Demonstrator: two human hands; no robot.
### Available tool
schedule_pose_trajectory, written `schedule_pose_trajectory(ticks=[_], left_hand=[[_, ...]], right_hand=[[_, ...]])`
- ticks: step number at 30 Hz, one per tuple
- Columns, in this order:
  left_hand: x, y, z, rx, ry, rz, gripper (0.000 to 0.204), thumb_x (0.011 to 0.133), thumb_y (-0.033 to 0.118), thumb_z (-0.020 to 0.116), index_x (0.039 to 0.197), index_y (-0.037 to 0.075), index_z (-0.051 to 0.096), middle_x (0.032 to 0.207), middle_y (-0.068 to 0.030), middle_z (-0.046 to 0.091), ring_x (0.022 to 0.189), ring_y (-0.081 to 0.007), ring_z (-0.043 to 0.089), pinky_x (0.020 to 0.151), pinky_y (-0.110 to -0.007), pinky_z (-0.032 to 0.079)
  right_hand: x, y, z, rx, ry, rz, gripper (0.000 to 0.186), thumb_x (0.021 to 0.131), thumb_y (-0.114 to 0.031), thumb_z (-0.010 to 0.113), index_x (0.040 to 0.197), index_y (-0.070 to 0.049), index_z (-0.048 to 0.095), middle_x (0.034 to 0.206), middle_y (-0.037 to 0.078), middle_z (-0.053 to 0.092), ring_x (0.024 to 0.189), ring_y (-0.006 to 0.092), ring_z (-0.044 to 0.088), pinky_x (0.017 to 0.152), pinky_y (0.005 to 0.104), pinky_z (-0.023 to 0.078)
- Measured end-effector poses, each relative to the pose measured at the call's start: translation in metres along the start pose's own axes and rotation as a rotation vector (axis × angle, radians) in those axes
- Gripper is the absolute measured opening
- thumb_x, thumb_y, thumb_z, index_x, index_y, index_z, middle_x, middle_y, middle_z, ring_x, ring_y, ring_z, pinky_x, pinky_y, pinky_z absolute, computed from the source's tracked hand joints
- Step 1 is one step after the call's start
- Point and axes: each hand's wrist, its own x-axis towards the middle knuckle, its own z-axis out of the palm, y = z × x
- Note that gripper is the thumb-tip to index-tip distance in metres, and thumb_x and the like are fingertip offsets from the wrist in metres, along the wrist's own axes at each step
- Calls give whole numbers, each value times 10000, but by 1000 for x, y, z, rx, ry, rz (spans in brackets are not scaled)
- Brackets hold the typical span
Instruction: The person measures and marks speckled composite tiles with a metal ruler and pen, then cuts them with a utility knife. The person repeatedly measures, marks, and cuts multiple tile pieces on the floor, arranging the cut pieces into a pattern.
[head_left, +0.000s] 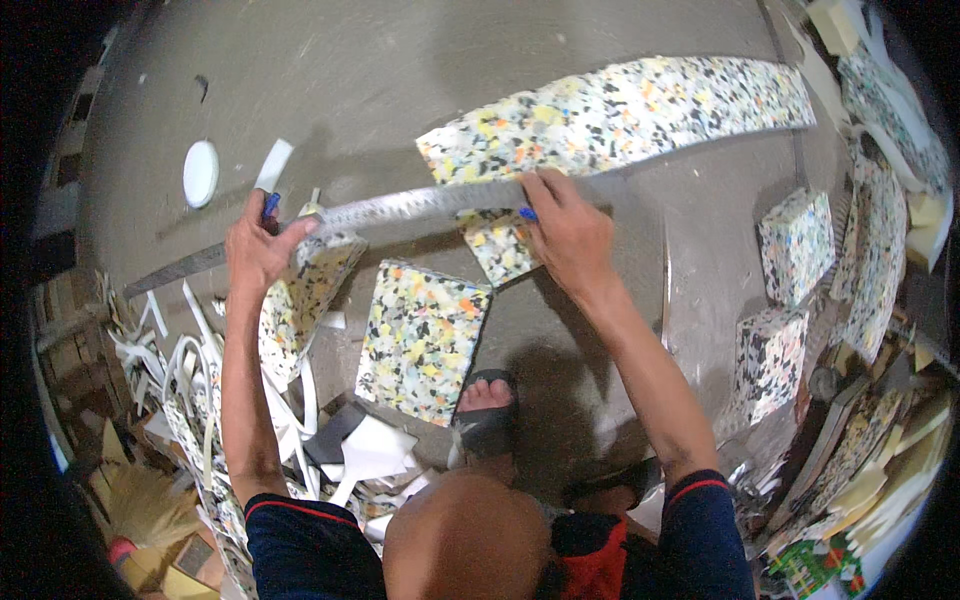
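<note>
A long, thin metal ruler (pixel 400 208) stretches between my two hands, bright in the middle and darker toward its left end. My left hand (pixel 262 245) is closed on it, thumb on the near edge, with a small blue item (pixel 271 205) at the fingers. My right hand (pixel 572 232) pinches the ruler further right, where another small blue item (pixel 528 213) shows at the thumb. Just beyond lies a long, curved slab of speckled foam (pixel 620 110). A smaller speckled foam piece (pixel 500 250) is partly under the ruler, and a foam block (pixel 422 340) sits nearer me.
Another foam block (pixel 310 310) stands below my left forearm, beside a heap of white offcuts (pixel 200 370). A white disc (pixel 200 173) and a white strip (pixel 273 163) lie at the far left. More foam blocks (pixel 796 245) and stacked foam pieces (pixel 875 260) line the right side.
</note>
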Motion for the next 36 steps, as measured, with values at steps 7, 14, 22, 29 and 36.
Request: schedule_pose_trajectory(ticks=[7, 14, 22, 29, 36], left_hand=[[1, -66, 47, -95, -106, -172, 685, 723, 521, 864, 1025, -52, 644, 826, -149, 662, 740, -242, 620, 691, -397, 518], [1, -58, 53, -72, -136, -259, 676, 747, 526, 863, 1050, -35, 636, 841, -171, 688, 775, -257, 651, 711, -395, 519], [1, -64, 56, -154, -112, -260, 608, 745, 498, 861, 944, 2, 571, 810, -94, 584, 758, -212, 539, 684, -371, 463], [4, -69, 49, -162, -199, -305, 748, 735, 477, 880, 1175, -77, 637, 1024, -219, 723, 924, -284, 688, 820, -412, 531], [0, -72, 41, -178, -200, -316, 896, 729, 504, 876, 1299, -117, 573, 1169, -280, 682, 1085, -345, 678, 924, -433, 536]], right_hand=[[49, -8, 62, -112, -131, 172, 467, 850, -144, 741, 1299, -123, 613, 1361, 116, 602, 939, 338, 714, 733, 405, 590], [44, 7, 67, -135, -186, 190, 428, 905, -208, 721, 1311, -115, 625, 1422, 138, 577, 1000, 353, 711, 790, 429, 594], [49, 3, 70, -140, -198, 184, 462, 895, -207, 729, 1325, -96, 599, 1447, 139, 560, 963, 357, 719, 760, 436, 600], [48, 0, 67, -111, -218, 189, 487, 896, -195, 724, 1349, -84, 583, 1469, 137, 541, 968, 348, 719, 779, 429, 598], [52, -9, 62, -28, -288, 225, 460, 912, -197, 698, 1343, -73, 600, 1452, 204, 542, 1062, 383, 689, 846, 440, 588]])
